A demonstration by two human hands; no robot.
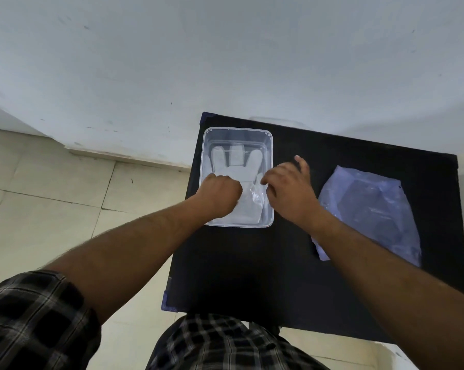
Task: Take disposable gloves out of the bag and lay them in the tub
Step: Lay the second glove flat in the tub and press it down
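Gloves of thin translucent plastic lie flat in the clear rectangular tub, fingers spread toward the far wall, the cuff end toward the person. That tub sits on the left part of a black table pushed against a pale wall. Over the near half of the tub, the left hand is curled into a loose fist, knuckles pressing down on the glove's palm area. Just beside it, the right hand hovers over the tub's right rim with fingers bent and thumb tucked near a crinkled bit of plastic; whether it pinches that plastic or merely touches it cannot be told. To the right, well apart from the tub, a bluish see-through bag lies flat on the table, partly crossed by the right forearm. Checked sleeves and shirt fill the bottom edge, and beige floor tiles show at left
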